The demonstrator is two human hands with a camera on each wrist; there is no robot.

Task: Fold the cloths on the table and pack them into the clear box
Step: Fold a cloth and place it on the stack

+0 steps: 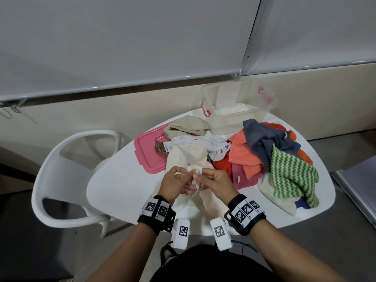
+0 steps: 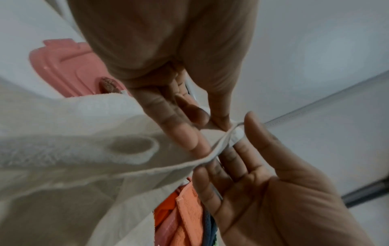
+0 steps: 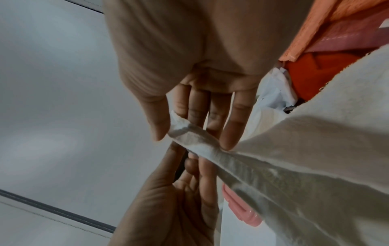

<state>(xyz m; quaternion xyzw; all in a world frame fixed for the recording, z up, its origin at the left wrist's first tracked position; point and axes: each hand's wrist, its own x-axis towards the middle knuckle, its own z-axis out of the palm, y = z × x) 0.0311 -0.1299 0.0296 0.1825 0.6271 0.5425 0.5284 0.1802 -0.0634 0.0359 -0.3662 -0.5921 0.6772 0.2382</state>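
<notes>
Hands meet at table's (image 1: 114, 192) near edge: left hand (image 1: 176, 184) and right hand (image 1: 213, 183) each pinch cream cloth's (image 1: 189, 159) corner, thumb against fingers.

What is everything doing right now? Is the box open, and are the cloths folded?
clear box: open, no cloths inside.
pink lid: off the box, flat on the table, partly under cloths.
cream cloth: unfolded, edge pinched by both hands.
left hand: pinching the cream cloth's edge.
right hand: pinching the same edge.
cloth pile: unfolded, heaped on the table.
white chair: empty.
</notes>
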